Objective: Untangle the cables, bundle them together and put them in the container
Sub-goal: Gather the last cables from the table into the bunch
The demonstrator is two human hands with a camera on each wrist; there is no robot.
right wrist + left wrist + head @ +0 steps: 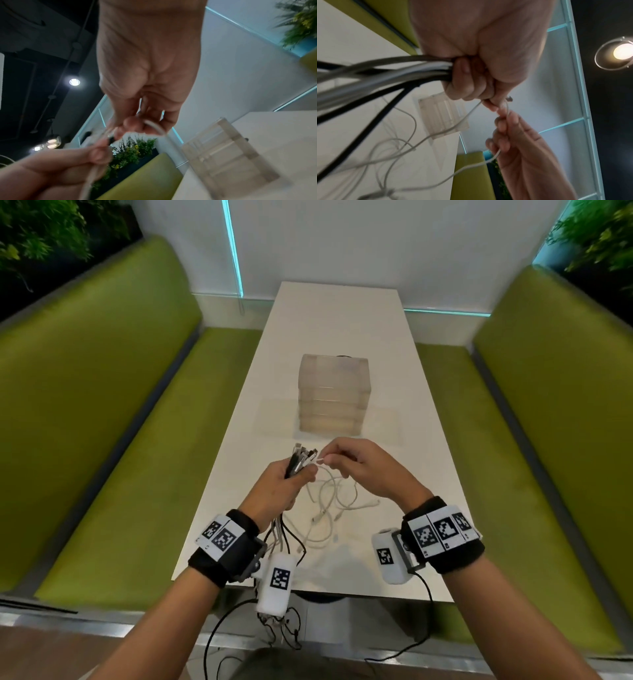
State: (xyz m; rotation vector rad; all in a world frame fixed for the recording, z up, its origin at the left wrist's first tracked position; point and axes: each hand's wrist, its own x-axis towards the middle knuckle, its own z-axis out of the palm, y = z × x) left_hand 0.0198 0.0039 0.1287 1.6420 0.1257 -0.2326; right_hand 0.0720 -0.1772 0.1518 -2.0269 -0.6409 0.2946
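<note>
My left hand (286, 484) grips a bundle of black, grey and white cables (299, 462), plug ends sticking up past the fist; in the left wrist view the cable bundle (385, 73) runs out of the left fist (471, 75). My right hand (356, 465) pinches the end of a thin white cable (320, 461) right beside the bundle's tips. In the right wrist view the right hand's fingers (137, 125) hold that white cable (156, 127). More white cables (329, 508) lie looped on the table below both hands. A clear plastic container (334, 395) stands farther back.
The white table (342, 316) is long and narrow, with green benches (102, 405) on both sides. The container's lid looks closed. Loose cable ends (284, 542) hang off the table's near edge by my left wrist.
</note>
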